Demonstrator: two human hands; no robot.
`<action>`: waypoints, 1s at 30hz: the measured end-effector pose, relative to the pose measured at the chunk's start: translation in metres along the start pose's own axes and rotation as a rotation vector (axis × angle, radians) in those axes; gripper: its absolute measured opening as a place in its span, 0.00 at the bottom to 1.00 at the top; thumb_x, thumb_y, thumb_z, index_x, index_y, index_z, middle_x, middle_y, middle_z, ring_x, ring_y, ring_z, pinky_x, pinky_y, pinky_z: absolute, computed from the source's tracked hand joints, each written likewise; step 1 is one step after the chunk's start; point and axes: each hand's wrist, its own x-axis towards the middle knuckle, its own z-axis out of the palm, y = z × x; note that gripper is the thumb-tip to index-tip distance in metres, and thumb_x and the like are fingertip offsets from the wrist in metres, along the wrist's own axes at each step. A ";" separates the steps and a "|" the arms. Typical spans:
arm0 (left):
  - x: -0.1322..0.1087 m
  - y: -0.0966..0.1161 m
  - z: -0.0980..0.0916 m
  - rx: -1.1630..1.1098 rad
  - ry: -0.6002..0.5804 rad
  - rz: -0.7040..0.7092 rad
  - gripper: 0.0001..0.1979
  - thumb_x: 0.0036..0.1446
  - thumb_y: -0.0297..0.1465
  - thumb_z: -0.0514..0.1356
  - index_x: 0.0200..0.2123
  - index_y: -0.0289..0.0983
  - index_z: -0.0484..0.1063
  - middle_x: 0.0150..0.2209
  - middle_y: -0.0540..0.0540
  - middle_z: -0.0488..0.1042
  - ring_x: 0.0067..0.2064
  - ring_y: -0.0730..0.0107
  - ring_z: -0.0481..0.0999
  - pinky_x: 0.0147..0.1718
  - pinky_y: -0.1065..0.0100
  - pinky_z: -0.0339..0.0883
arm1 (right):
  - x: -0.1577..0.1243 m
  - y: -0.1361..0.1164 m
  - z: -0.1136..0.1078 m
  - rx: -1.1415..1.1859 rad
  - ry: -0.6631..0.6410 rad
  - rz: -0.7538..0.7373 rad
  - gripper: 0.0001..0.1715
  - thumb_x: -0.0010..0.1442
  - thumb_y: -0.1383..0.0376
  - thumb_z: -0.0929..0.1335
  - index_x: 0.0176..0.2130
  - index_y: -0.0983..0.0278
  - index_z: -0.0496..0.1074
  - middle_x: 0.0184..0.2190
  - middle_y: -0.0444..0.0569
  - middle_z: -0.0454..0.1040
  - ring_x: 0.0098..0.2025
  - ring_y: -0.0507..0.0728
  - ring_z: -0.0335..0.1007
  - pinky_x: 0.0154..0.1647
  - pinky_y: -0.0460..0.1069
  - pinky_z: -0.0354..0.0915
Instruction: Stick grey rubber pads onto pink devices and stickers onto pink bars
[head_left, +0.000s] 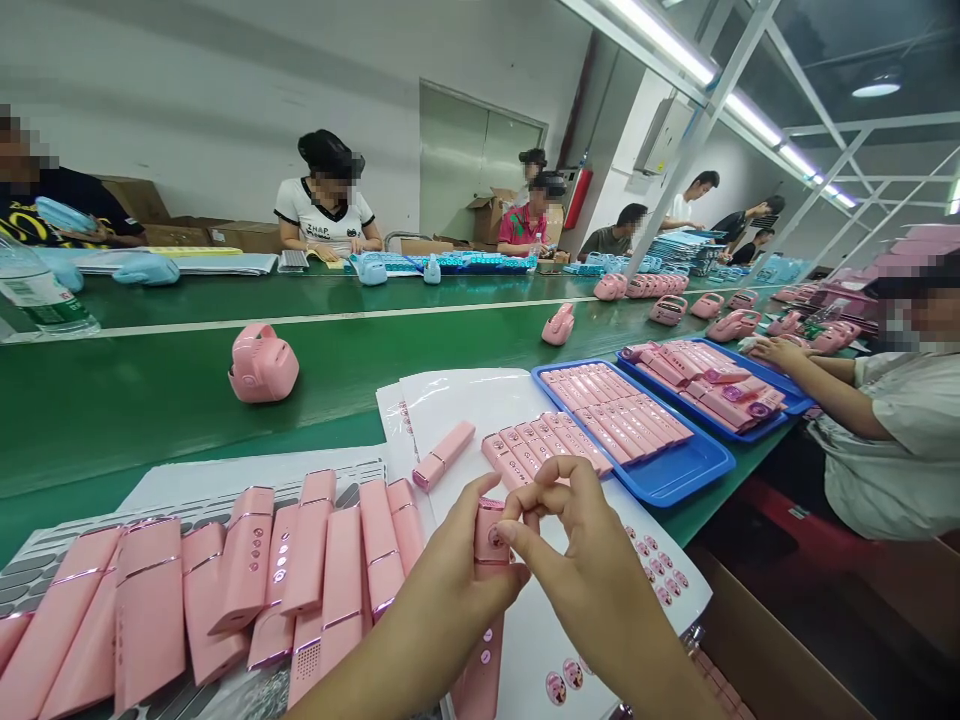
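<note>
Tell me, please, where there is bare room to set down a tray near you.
The green belt shows bare below the pink device; the white sheet shows bare beside the blue tray. The pink casings crowd the left, beside your left hand.

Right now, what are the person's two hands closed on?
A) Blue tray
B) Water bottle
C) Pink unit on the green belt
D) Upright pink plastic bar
D. The left hand and right hand both close on the upright pink plastic bar, above the white sheet.

Glossy pink plastic casings [150, 610]; smooth white paper sheet [465, 400]; glossy blue plastic tray [675, 475]
</note>
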 end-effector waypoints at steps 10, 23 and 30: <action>0.001 0.003 0.002 -0.051 -0.008 -0.015 0.29 0.56 0.32 0.59 0.60 0.44 0.53 0.59 0.45 0.65 0.60 0.62 0.63 0.54 0.65 0.58 | 0.001 -0.003 0.003 -0.194 0.049 -0.026 0.14 0.54 0.71 0.65 0.39 0.57 0.57 0.32 0.41 0.75 0.35 0.56 0.69 0.36 0.50 0.60; 0.003 0.001 0.000 -0.008 -0.005 -0.023 0.32 0.55 0.33 0.59 0.62 0.42 0.51 0.51 0.44 0.72 0.50 0.59 0.71 0.49 0.62 0.61 | 0.006 0.001 0.007 -0.132 0.043 -0.099 0.09 0.56 0.71 0.65 0.33 0.58 0.60 0.29 0.41 0.69 0.33 0.55 0.68 0.34 0.50 0.62; 0.005 0.003 -0.008 -0.048 0.062 -0.004 0.35 0.52 0.33 0.63 0.61 0.44 0.53 0.45 0.47 0.71 0.43 0.63 0.71 0.47 0.60 0.61 | -0.007 0.032 -0.001 0.123 0.027 0.009 0.08 0.62 0.62 0.63 0.43 0.57 0.62 0.38 0.45 0.67 0.39 0.55 0.67 0.42 0.52 0.65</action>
